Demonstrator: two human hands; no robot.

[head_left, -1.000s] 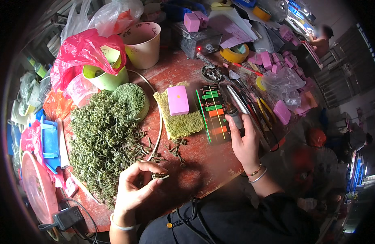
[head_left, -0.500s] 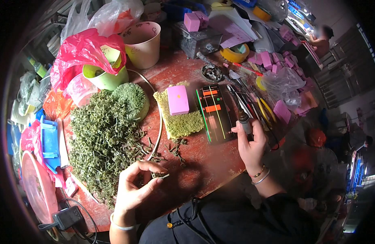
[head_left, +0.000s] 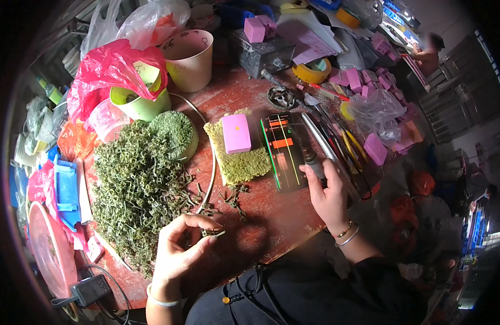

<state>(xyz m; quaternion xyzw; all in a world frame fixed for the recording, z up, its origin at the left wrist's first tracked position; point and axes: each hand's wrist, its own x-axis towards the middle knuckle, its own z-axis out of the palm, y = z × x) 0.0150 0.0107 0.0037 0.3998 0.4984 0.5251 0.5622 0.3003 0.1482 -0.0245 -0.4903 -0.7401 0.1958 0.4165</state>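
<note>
In my left hand (head_left: 177,249), a small greenish piece (head_left: 214,234) is pinched between thumb and fingertips, its thin end sticking out to the right. That hand is at the table's front, beside a large heap of similar small green pieces (head_left: 136,189). My right hand (head_left: 332,197) is closed round a dark, round-bodied tool (head_left: 312,161), whose exact kind I cannot make out. The tool points up and away, over the right edge of a phone (head_left: 285,154) with a lit screen. Left of the phone, a pink block (head_left: 236,134) rests on a yellow-green spongy slab (head_left: 244,169).
Behind the heap stand a green cup (head_left: 144,105) and a white bucket (head_left: 191,65). A white cord (head_left: 214,162) crosses the red table (head_left: 271,227). Pliers (head_left: 354,149) and other hand tools lie right of the phone. Pink blocks (head_left: 355,81) are piled farther back. Another person (head_left: 427,54) sits far right.
My right hand has shifted a little to the left with the dark tool, which now overlaps the phone's right edge. The left hand and its piece have stayed in place.
</note>
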